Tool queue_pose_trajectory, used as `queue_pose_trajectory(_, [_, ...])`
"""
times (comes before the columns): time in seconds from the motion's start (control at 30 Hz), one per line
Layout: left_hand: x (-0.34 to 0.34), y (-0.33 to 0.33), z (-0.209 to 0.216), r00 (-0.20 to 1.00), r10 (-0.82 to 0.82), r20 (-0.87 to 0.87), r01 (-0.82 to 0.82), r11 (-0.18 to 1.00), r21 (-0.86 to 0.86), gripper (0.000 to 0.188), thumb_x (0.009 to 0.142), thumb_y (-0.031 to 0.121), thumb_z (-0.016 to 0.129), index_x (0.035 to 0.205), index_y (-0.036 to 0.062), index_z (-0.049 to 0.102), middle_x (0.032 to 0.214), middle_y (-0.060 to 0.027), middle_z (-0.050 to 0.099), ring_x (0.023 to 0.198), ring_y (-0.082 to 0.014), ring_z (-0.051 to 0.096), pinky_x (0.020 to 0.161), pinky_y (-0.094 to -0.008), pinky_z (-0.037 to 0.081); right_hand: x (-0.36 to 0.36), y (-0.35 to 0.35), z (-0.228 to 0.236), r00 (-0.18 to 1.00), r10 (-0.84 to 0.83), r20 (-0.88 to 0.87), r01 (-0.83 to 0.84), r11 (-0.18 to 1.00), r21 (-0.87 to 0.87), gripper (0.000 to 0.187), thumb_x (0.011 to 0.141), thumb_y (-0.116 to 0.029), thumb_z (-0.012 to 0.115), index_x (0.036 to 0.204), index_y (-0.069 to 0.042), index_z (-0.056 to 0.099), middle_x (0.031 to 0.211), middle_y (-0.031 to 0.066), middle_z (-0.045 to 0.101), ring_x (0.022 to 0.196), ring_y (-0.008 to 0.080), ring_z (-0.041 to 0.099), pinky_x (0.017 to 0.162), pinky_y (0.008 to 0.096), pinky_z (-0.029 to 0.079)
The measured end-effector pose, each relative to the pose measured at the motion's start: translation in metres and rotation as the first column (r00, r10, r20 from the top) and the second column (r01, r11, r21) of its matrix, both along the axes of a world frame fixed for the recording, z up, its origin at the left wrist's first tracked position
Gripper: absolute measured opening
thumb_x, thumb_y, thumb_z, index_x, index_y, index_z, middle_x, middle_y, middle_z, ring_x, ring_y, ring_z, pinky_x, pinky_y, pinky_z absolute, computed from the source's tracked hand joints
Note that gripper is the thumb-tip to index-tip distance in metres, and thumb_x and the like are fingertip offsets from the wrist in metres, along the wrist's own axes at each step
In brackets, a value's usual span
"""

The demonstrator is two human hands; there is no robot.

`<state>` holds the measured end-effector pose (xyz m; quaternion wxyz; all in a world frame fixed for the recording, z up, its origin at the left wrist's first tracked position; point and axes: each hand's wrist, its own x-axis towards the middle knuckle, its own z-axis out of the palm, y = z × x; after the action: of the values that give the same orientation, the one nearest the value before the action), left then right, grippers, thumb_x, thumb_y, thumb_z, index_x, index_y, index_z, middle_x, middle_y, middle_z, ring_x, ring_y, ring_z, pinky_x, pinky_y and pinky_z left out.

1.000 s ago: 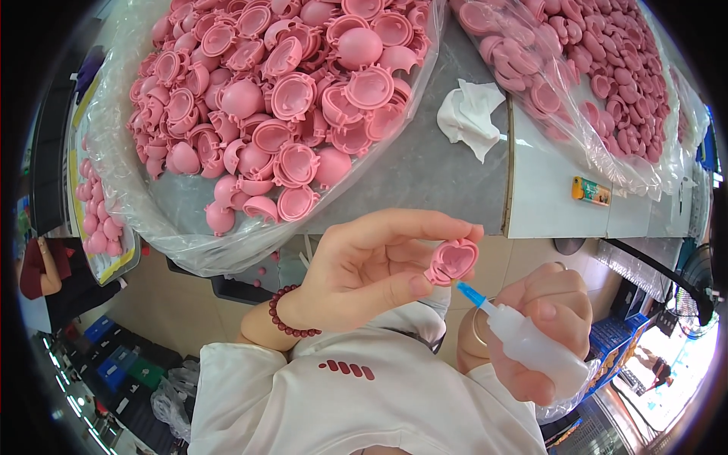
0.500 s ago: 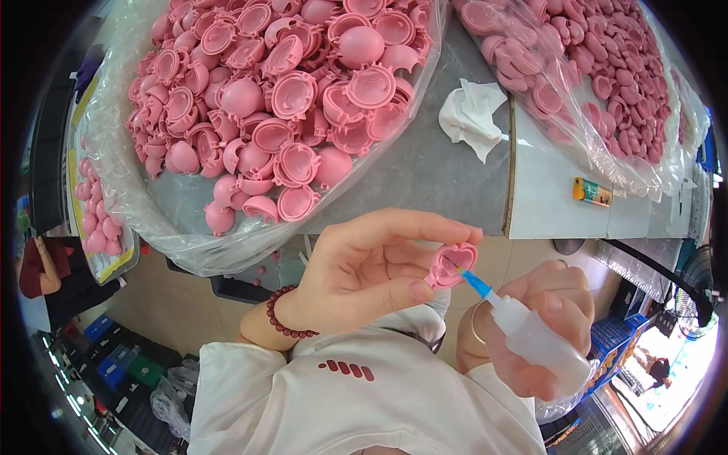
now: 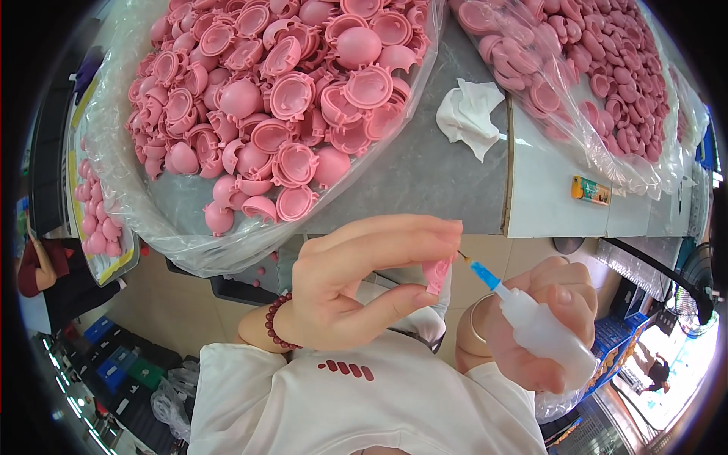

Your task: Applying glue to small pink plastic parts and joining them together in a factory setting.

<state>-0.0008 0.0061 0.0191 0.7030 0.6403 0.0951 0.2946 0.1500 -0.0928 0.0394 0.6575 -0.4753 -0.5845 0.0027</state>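
Between the thumb and fingers of my left hand (image 3: 364,280) is a small pink plastic half-shell (image 3: 435,276), turned so that mostly its edge shows; part of it is hidden by the fingers. My right hand (image 3: 550,311) is wrapped round a white squeeze bottle (image 3: 550,340) with a blue needle tip (image 3: 484,274). The thin needle points up and left, its end close to the fingertips of my left hand; whether it touches the shell I cannot tell. Past my left hand, many pink half-shells (image 3: 292,95) are heaped in a clear plastic bag (image 3: 174,246) on the grey table.
A second clear bag with smaller pink parts (image 3: 622,91) lies at the far right. A crumpled white tissue (image 3: 470,117) and a yellow-green lighter (image 3: 590,190) rest on the table (image 3: 394,186). A tray with pink pieces (image 3: 114,262) is at the left, and a person's arm (image 3: 42,262) shows beyond.
My left hand has moved slightly left and turned the half-shell from face-on to edge-on. The needle tip has come out of the shell's hollow, and the bottle has shifted slightly right.
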Motion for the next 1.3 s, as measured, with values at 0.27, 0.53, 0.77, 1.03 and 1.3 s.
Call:
queue_pose_trajectory(0.27, [0.009, -0.003, -0.005, 0.982, 0.002, 0.188, 0.039, 0.976, -0.214, 0.032, 0.074, -0.007, 0.054, 0.104, -0.0036, 0.046, 0.111, -0.0242, 0.048, 0.094, -0.0282, 0.055, 0.077, -0.0350, 0.048, 0.030, -0.006, -0.012, 0.932, -0.293, -0.214, 0.345, 0.900, 0.267, 0.054, 0.083, -0.041, 0.043, 0.107, 0.007, 0.044, 0.083, 0.0130, 0.047, 0.065, 0.0213, 0.045, 0.047, 0.0262, 0.034])
queue_pose_trajectory(0.53, [0.012, 0.000, -0.015, 0.828, -0.161, 0.537, 0.524, 0.560, -0.642, 0.034, 0.083, 0.001, 0.047, 0.116, -0.0002, 0.038, 0.120, -0.0213, 0.041, 0.102, -0.0217, 0.051, 0.081, -0.0335, 0.046, 0.166, -0.071, -0.036, 0.524, -0.850, -0.048, 0.802, 0.512, -0.308, 0.039, 0.076, -0.008, 0.062, 0.105, 0.007, 0.040, 0.099, 0.0161, 0.055, 0.084, 0.0171, 0.057, 0.067, 0.0238, 0.047])
queue_pose_trajectory(0.77, [0.010, 0.000, -0.003, 0.850, -0.127, 0.511, 0.519, 0.363, -0.774, 0.038, 0.078, 0.003, 0.055, 0.112, 0.0025, 0.038, 0.115, -0.0222, 0.045, 0.089, -0.0243, 0.056, 0.076, -0.0343, 0.048, 0.178, -0.075, -0.036, 0.502, -0.862, 0.071, 0.834, 0.461, -0.303, 0.040, 0.071, -0.007, 0.066, 0.101, 0.004, 0.043, 0.096, 0.0134, 0.057, 0.082, 0.0160, 0.056, 0.068, 0.0238, 0.046])
queue_pose_trajectory(1.03, [0.011, -0.006, 0.000, 0.998, -0.033, 0.050, 0.054, 0.858, -0.511, 0.044, 0.066, 0.009, 0.070, 0.100, -0.0006, 0.043, 0.102, -0.0184, 0.049, 0.086, -0.0191, 0.055, 0.069, -0.0304, 0.050, 0.135, -0.003, 0.014, 0.430, -0.661, 0.615, 0.824, 0.566, 0.032, 0.024, 0.071, -0.006, 0.064, 0.093, -0.001, 0.054, 0.088, 0.0064, 0.058, 0.078, 0.0149, 0.054, 0.066, 0.0248, 0.043])
queue_pose_trajectory(1.3, [0.003, -0.002, -0.003, 0.985, -0.111, 0.133, 0.163, 0.852, -0.498, 0.041, 0.070, -0.004, 0.061, 0.107, -0.0030, 0.043, 0.110, -0.0150, 0.048, 0.103, -0.0185, 0.049, 0.081, -0.0290, 0.047, 0.151, 0.049, 0.023, 0.796, -0.090, 0.599, 0.550, 0.523, -0.652, 0.024, 0.074, -0.009, 0.060, 0.097, -0.001, 0.056, 0.087, 0.0067, 0.060, 0.073, 0.0111, 0.054, 0.066, 0.0234, 0.042])
